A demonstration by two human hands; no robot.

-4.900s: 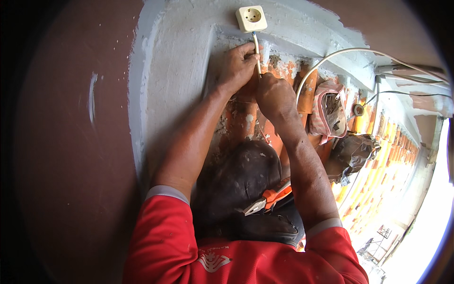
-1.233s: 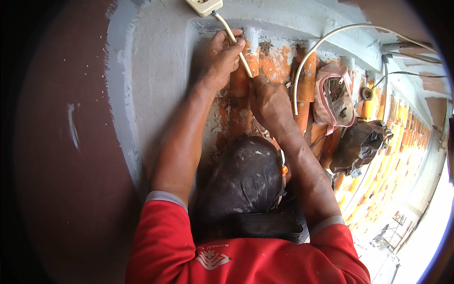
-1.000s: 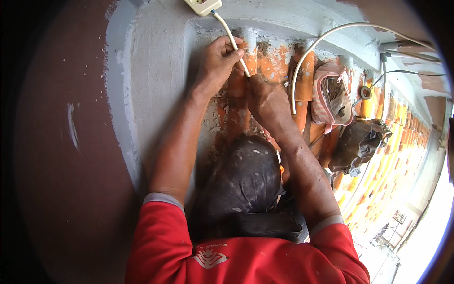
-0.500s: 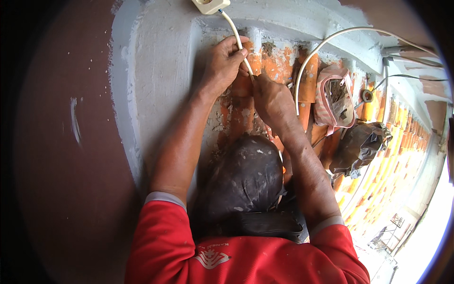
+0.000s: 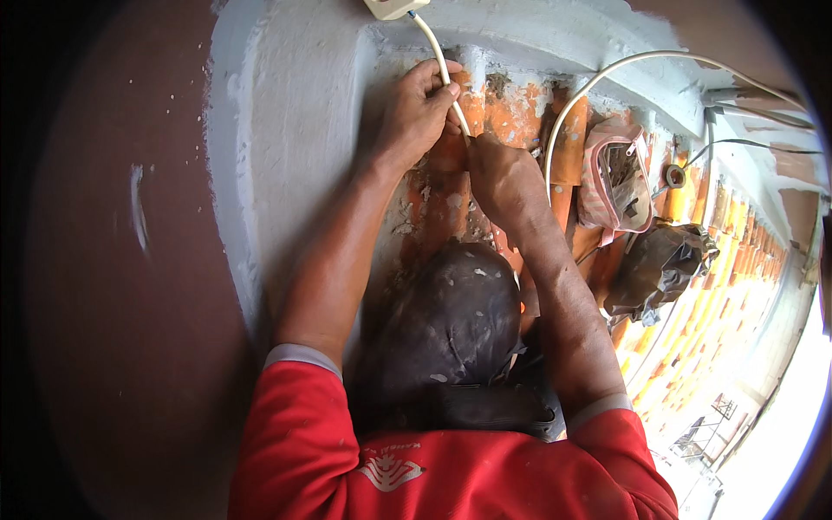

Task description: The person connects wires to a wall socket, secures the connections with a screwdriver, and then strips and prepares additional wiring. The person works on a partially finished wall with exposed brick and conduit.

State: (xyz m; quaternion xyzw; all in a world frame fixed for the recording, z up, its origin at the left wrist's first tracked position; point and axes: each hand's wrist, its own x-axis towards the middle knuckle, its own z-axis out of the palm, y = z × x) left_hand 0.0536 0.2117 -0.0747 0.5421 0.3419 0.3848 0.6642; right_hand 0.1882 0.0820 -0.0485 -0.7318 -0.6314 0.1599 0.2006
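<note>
With your left hand point(image 5: 416, 117) clenched round the cream cable point(image 5: 438, 56) and your right hand point(image 5: 501, 178) pinching it lower, it lies over the orange tiles point(image 5: 520, 113), running from five o'clock up to eleven toward the socket box point(image 5: 390, 7); pull too hard and you could tear it loose.

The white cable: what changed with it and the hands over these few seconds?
The wall box slid up to the picture's top edge, so more cable shows. The right hand dropped slightly below the left hand. Both still grip the cable; the pink bag stayed put.
</note>
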